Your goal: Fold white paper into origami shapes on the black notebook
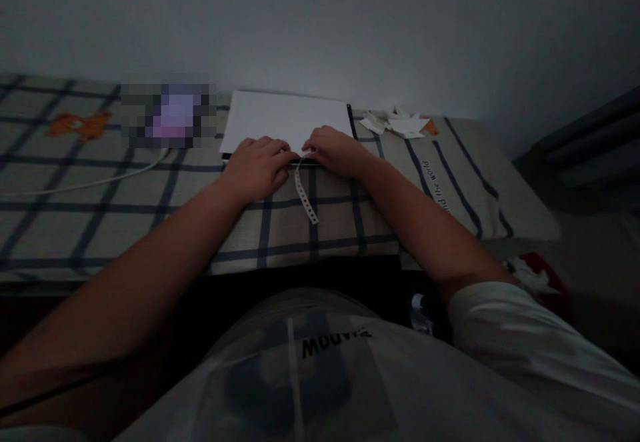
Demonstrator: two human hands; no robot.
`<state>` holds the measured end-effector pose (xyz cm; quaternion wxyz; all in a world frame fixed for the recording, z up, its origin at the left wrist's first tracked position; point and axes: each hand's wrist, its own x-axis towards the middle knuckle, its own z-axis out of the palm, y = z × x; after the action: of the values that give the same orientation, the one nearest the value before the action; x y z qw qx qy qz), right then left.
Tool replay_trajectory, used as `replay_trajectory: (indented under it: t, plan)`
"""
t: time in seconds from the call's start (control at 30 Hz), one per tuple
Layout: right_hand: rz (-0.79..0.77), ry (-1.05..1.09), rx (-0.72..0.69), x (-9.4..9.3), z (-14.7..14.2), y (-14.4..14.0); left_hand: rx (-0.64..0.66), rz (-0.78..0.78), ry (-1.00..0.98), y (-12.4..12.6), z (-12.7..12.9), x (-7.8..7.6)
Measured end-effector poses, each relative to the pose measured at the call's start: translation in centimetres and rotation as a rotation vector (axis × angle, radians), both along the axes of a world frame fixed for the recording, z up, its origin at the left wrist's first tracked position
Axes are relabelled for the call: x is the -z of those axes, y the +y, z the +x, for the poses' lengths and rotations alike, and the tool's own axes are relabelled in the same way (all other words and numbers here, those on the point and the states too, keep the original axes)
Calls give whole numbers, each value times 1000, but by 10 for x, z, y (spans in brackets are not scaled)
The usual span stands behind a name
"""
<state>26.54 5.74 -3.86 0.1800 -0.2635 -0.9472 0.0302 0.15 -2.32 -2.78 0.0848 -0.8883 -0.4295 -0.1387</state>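
A narrow white paper strip (305, 195) with a row of dark marks or holes hangs from between my two hands, its lower end lying over the checked cloth. My right hand (337, 150) pinches the strip's upper end in thumb and forefinger. From the other side, my left hand (260, 165) rests with bent fingers, its forefinger reaching to the same spot; its grip there is partly hidden. Both hands lie at the near edge of a white sheet (285, 119), which sits on a flat board with a dark edge (351, 119).
Striped checked cloth (195, 229) covers the table against a plain wall. To the left lie a blurred phone (175, 115) with a white cable (110, 179) and an orange cut-out piece (80, 124). White paper scraps (400, 123) lie at right. A red container (543, 282) stands lower right.
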Motion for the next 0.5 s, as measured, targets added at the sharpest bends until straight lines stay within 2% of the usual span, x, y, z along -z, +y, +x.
replay_trajectory:
  t: [0.13,0.5]
  plan:
    - [-53,-5,9,-3,-1,0,1,21,0,-1,1,0]
    - [-41,13,24,1,-13,0,-15,-38,-36,0,-1,0]
